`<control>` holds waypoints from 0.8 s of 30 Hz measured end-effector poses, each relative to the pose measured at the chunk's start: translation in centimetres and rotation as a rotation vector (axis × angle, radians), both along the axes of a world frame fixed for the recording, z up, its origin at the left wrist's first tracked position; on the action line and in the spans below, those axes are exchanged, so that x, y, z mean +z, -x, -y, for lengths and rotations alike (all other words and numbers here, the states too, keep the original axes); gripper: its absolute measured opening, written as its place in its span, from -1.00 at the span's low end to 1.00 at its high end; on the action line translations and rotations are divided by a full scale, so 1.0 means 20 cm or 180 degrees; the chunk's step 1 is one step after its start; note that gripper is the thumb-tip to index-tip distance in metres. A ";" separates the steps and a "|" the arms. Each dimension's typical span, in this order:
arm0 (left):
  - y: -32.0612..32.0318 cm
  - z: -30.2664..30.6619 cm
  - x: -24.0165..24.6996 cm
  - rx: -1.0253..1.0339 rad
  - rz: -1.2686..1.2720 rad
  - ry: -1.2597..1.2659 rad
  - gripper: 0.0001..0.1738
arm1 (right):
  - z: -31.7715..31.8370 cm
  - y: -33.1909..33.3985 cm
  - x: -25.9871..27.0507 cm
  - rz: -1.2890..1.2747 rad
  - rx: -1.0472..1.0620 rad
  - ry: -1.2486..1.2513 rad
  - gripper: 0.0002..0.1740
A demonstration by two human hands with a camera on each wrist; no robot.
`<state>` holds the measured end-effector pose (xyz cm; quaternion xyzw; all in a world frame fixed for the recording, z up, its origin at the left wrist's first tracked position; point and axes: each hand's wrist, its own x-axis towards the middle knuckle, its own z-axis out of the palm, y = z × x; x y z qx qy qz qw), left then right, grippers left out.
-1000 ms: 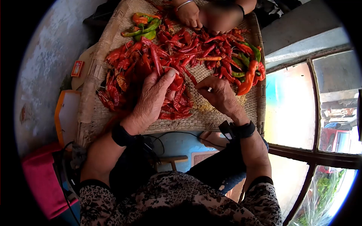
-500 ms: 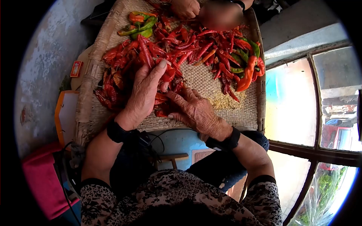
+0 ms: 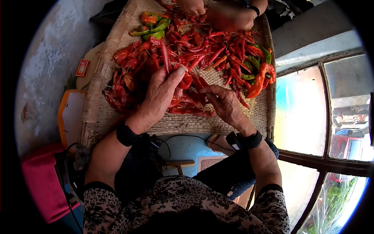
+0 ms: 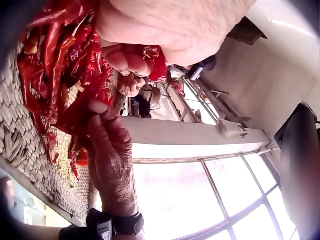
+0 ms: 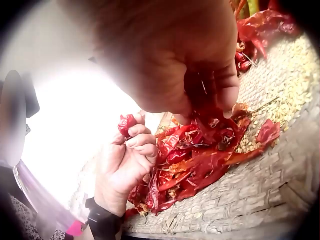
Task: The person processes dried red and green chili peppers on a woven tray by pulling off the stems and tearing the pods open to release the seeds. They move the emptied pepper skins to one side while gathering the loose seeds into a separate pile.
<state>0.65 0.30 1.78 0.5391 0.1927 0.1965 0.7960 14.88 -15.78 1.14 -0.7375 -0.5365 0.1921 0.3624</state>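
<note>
My left hand (image 3: 157, 97) grips dried red chillies over the left part of a woven tray (image 3: 93, 89); one long chilli (image 3: 165, 56) points away past the thumb, and a crumpled chilli (image 5: 126, 124) pokes from the curled fingers in the right wrist view. To its right, my right hand (image 3: 228, 104) pinches a dark red chilli (image 4: 75, 117) between thumb and fingers. Flattened red chillies (image 5: 195, 172) lie on the near side of the tray below both hands. Pale seeds (image 5: 280, 90) are scattered on the weave at the right.
A heap of red chillies (image 3: 210, 46) spreads across the tray. Green and orange peppers lie in a far-left cluster (image 3: 156, 27) and by the right edge (image 3: 257, 80). Another person's hands (image 3: 191, 7) work at the far side. A window (image 3: 304, 109) stands at the right.
My right hand came left to the near chillies beside my left hand, then drew back right and up with a chilli pinched. My left hand keeps its grip and barely shifts.
</note>
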 end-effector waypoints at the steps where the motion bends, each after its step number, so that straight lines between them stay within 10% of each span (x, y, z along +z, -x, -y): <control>1: 0.00 0.01 0.00 0.0047 -0.0022 0.0005 -0.76 | 0.01 -0.02 0.00 -0.0268 0.0042 -0.0009 -0.77; 7: -0.01 0.02 -0.01 0.0076 -0.0059 0.0021 -0.74 | 0.03 -0.16 0.05 -0.1724 -0.0315 0.0089 -0.56; 13: 0.00 0.01 -0.01 0.0065 -0.0021 -0.0139 -0.71 | 0.00 -0.34 0.12 -0.2494 -0.1791 -0.2251 -0.52; 17: 0.00 0.00 0.00 0.0073 -0.0008 -0.0144 -0.72 | -0.03 -0.17 0.00 -0.0442 -0.0420 0.0257 -0.58; 21: 0.00 0.01 0.01 0.0002 0.0012 -0.0190 -0.73 | -0.06 0.01 -0.05 0.0892 -0.0009 0.0442 -0.68; 24: 0.00 0.01 0.03 0.0046 -0.0017 -0.0257 -0.74 | -0.06 -0.04 -0.02 0.0162 0.0090 0.0414 -0.77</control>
